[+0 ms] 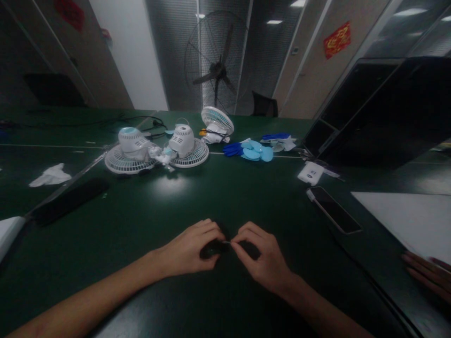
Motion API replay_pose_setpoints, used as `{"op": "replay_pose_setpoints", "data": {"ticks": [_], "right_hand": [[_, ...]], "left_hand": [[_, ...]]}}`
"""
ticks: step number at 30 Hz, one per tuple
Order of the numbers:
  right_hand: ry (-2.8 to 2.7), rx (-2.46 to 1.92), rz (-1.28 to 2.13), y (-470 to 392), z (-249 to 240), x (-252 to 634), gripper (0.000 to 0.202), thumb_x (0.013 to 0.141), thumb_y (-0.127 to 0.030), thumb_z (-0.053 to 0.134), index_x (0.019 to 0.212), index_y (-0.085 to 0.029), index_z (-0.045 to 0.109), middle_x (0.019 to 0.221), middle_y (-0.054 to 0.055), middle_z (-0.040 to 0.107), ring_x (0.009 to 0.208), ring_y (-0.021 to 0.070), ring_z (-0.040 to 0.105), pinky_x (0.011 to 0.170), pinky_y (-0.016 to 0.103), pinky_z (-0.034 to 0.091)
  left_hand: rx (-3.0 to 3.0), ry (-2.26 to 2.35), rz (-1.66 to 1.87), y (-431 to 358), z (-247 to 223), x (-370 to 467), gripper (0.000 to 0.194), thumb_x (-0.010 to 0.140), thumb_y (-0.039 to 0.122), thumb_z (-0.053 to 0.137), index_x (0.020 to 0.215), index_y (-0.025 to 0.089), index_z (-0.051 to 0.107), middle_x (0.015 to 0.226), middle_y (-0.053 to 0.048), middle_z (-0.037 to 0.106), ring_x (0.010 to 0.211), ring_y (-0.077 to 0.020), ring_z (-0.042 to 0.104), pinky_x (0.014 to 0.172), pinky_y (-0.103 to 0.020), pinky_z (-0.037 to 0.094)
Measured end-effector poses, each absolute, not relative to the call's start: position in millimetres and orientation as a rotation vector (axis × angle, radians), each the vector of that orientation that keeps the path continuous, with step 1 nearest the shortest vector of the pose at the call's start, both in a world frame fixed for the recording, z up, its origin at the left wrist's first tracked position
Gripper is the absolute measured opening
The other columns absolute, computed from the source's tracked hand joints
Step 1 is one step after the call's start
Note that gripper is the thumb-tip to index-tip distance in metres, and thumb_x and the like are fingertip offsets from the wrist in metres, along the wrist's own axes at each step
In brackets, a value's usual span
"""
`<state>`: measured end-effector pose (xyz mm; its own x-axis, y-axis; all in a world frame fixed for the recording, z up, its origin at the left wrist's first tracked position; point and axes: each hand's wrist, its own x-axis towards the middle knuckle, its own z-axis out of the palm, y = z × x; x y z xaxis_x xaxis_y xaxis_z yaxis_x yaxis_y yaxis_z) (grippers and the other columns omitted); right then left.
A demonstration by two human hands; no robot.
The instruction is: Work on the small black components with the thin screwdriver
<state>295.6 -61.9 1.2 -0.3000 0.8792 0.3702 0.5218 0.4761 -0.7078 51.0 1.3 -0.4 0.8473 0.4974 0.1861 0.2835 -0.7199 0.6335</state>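
My left hand [197, 246] and my right hand [262, 256] meet low over the dark green table. The right thumb and forefinger are pinched on the end of a tiny, thin, pale piece [226, 242]. Its other end reaches the left fingertips. The left fingers curl towards the thumb around a dark patch; whether that is a dark object or the tabletop is hard to make out. Farther back lie two small white fans [131, 145] [182, 142], face down on their grilles, and a third white fan [216, 123] tilted up.
Blue gloves with light blue discs [255, 151] lie back centre. Right are a phone [334, 210], a white box [311, 173], a dark monitor [384, 112] and another person's hand [428, 272] by a white sheet [412, 216]. A black pouch-like item [72, 201] and crumpled tissue [51, 175] lie left.
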Motion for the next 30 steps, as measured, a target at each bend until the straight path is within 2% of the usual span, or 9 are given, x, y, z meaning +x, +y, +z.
{"op": "replay_pose_setpoints", "data": {"ticks": [3, 7, 10, 15, 21, 30], "right_hand": [[-1.941, -1.158, 0.582, -59.5, 1.2, 297.7, 0.011, 0.098, -0.014, 0.063, 0.094, -0.021, 0.070, 0.091, 0.003, 0.066, 0.082, 0.0178, 0.066, 0.073, 0.030, 0.050], [-1.918, -1.168, 0.593, -59.5, 1.7, 298.8, 0.011, 0.098, -0.015, 0.063, 0.093, -0.021, 0.070, 0.091, 0.003, 0.066, 0.082, 0.0182, 0.067, 0.072, 0.031, 0.050], [-1.911, -1.183, 0.602, -59.9, 2.8, 300.0, 0.010, 0.098, -0.016, 0.064, 0.093, -0.021, 0.071, 0.092, 0.004, 0.066, 0.083, 0.0186, 0.066, 0.071, 0.031, 0.051], [-1.893, -1.185, 0.651, -59.3, 5.8, 301.3, 0.010, 0.099, -0.015, 0.063, 0.095, -0.020, 0.071, 0.094, 0.004, 0.066, 0.083, 0.0182, 0.066, 0.070, 0.031, 0.052], [-1.901, -1.165, 0.664, -58.4, 5.6, 300.5, 0.012, 0.099, -0.017, 0.062, 0.094, -0.020, 0.072, 0.093, 0.004, 0.066, 0.081, 0.0178, 0.066, 0.069, 0.030, 0.053], [-1.911, -1.180, 0.677, -59.1, 5.5, 301.0, 0.011, 0.099, -0.015, 0.063, 0.095, -0.020, 0.071, 0.094, 0.004, 0.067, 0.082, 0.0177, 0.066, 0.070, 0.030, 0.053]], "left_hand": [[2.422, 0.593, 0.446, -1.5, -0.2, 50.7, 0.043, 0.081, 0.016, 0.072, 0.122, 0.022, 0.059, 0.114, -0.008, 0.065, 0.104, -0.0255, 0.058, 0.094, -0.041, 0.049], [2.383, 0.582, 0.405, 1.4, 3.6, 47.1, 0.025, 0.097, 0.016, 0.060, 0.120, 0.024, 0.061, 0.112, -0.007, 0.065, 0.106, -0.0232, 0.061, 0.097, -0.040, 0.050], [2.401, 0.556, 0.365, 19.0, 4.9, 33.5, 0.023, 0.106, 0.022, 0.053, 0.127, 0.027, 0.062, 0.121, -0.007, 0.064, 0.115, -0.0220, 0.061, 0.108, -0.041, 0.046], [2.459, 0.892, 0.462, 85.2, -6.8, -32.8, 0.032, 0.110, 0.033, 0.044, 0.135, 0.027, 0.062, 0.133, -0.010, 0.061, 0.123, -0.0249, 0.059, 0.108, -0.040, 0.048], [2.411, 1.432, 0.592, 144.5, -21.9, -137.7, 0.048, 0.105, 0.054, 0.047, 0.132, 0.020, 0.068, 0.129, -0.012, 0.064, 0.114, -0.0299, 0.064, 0.099, -0.040, 0.053], [2.369, 1.537, 0.552, 152.3, -15.1, -177.6, 0.077, 0.100, 0.075, 0.042, 0.137, 0.012, 0.066, 0.138, -0.016, 0.064, 0.122, -0.0316, 0.062, 0.107, -0.040, 0.048]]}}
